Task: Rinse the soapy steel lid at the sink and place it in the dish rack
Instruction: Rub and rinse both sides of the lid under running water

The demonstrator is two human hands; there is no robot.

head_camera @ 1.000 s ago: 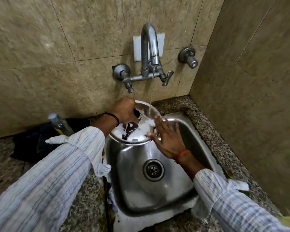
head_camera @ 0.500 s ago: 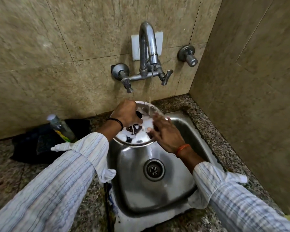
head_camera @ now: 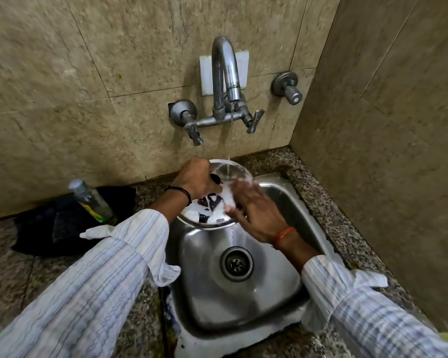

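The round steel lid [head_camera: 210,208] is held tilted over the back of the steel sink [head_camera: 259,301], its face covered with white foam. My left hand [head_camera: 195,178] grips the lid by its black knob at the upper left. My right hand [head_camera: 254,208], fingers spread, rests flat on the lid's right side and rim. A thin stream of water falls from the tap [head_camera: 224,73] onto the lid's upper part, which looks rinsed bare. No dish rack is in view.
A clear bottle [head_camera: 92,201] with a yellow-green label leans on a dark cloth [head_camera: 49,228] on the granite counter at the left. Tiled walls close in behind and to the right. A second valve [head_camera: 286,87] sticks out right of the tap. The sink drain [head_camera: 236,263] is uncovered.
My right hand has slid from the lid's right edge further onto its foamy face. The lid's upper part now shows less foam under the stream. My left hand keeps its grip.
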